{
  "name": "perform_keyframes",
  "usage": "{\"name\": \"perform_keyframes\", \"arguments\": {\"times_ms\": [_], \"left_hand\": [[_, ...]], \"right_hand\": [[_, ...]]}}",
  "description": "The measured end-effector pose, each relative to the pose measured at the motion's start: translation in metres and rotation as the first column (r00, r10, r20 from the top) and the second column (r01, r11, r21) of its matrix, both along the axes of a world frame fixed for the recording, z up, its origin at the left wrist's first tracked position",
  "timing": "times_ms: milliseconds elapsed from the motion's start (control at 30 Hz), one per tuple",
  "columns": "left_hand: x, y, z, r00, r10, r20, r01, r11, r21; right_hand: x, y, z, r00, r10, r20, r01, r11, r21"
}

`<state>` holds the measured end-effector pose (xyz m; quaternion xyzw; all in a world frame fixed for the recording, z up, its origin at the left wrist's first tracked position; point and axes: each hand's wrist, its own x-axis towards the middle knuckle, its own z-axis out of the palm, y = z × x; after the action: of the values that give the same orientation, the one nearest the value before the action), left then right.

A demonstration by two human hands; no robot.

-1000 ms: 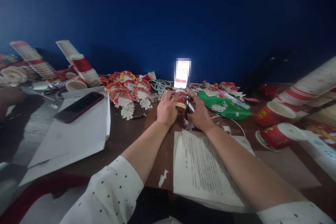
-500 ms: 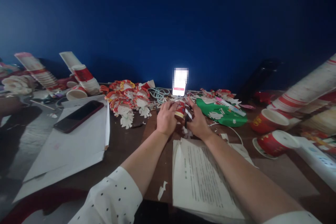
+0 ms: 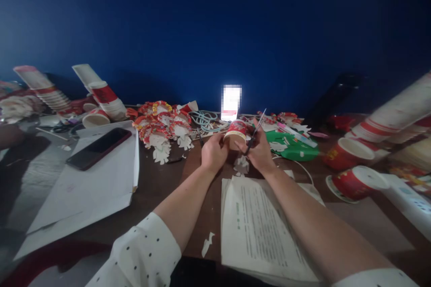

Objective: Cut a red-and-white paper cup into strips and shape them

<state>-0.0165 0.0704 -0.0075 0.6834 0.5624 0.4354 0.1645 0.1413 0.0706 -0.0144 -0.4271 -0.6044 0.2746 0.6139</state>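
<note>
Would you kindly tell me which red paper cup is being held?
The red paper cup between the left hand and right hand, which also holds scissors; the other cups sit off to either side.

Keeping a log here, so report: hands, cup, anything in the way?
Left hand grips red paper cup, tilted. Right hand holds scissors, blades pointing up. White paper scraps near right hand; nothing seen blocking cup.

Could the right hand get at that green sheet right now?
Probably: the right hand is close beside the green sheet with nothing tall between, though it already holds scissors.
</note>
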Motion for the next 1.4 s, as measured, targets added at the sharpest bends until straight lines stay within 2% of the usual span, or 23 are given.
{"name": "perform_keyframes", "arguments": {"times_ms": [133, 267, 333, 400, 467, 567, 633, 733, 867, 1100, 1300, 1400], "left_hand": [[-0.008, 0.003, 0.001, 0.986, 0.154, -0.06, -0.148, 0.984, 0.098], [-0.008, 0.003, 0.0, 0.967, 0.203, -0.154, -0.18, 0.972, 0.148], [-0.006, 0.004, 0.0, 0.959, 0.21, -0.187, -0.176, 0.967, 0.186], [-0.005, 0.005, -0.001, 0.957, 0.209, -0.2, -0.16, 0.958, 0.236], [-0.004, 0.006, -0.001, 0.964, 0.191, -0.186, -0.13, 0.946, 0.297], [-0.002, 0.004, -0.002, 0.987, 0.098, -0.127, -0.037, 0.908, 0.416], [0.0, 0.002, -0.003, 0.997, 0.011, -0.08, 0.03, 0.871, 0.49], [0.005, 0.0, -0.003, 0.996, -0.089, -0.023, 0.088, 0.844, 0.529], [0.008, 0.0, -0.002, 0.992, -0.122, -0.021, 0.113, 0.823, 0.557], [0.005, 0.001, -0.001, 0.995, -0.067, -0.07, 0.096, 0.801, 0.591], [0.002, 0.0, 0.001, 0.986, 0.021, -0.167, 0.07, 0.849, 0.523], [0.002, -0.001, 0.001, 0.98, 0.042, -0.195, 0.057, 0.878, 0.475]], "right_hand": [[0.001, -0.001, -0.001, 0.982, -0.15, 0.116, 0.147, 0.989, 0.034], [-0.002, -0.008, 0.003, 0.904, -0.364, 0.224, 0.348, 0.931, 0.11], [-0.005, -0.012, 0.004, 0.876, -0.414, 0.249, 0.391, 0.91, 0.138], [-0.008, -0.013, 0.006, 0.879, -0.407, 0.249, 0.392, 0.913, 0.112], [-0.009, -0.011, 0.006, 0.903, -0.378, 0.205, 0.38, 0.924, 0.032], [-0.008, -0.006, 0.005, 0.951, -0.308, 0.007, 0.305, 0.939, -0.161], [-0.007, -0.003, 0.005, 0.951, -0.271, -0.15, 0.224, 0.936, -0.272], [-0.007, -0.003, 0.005, 0.924, -0.232, -0.305, 0.125, 0.934, -0.334], [-0.011, -0.006, 0.007, 0.918, -0.204, -0.341, 0.078, 0.934, -0.349], [-0.01, -0.004, 0.004, 0.953, -0.226, -0.202, 0.149, 0.929, -0.338], [-0.003, 0.002, 0.0, 0.933, -0.321, -0.163, 0.299, 0.943, -0.147], [-0.004, 0.002, 0.002, 0.938, -0.313, -0.147, 0.294, 0.946, -0.137]]}}
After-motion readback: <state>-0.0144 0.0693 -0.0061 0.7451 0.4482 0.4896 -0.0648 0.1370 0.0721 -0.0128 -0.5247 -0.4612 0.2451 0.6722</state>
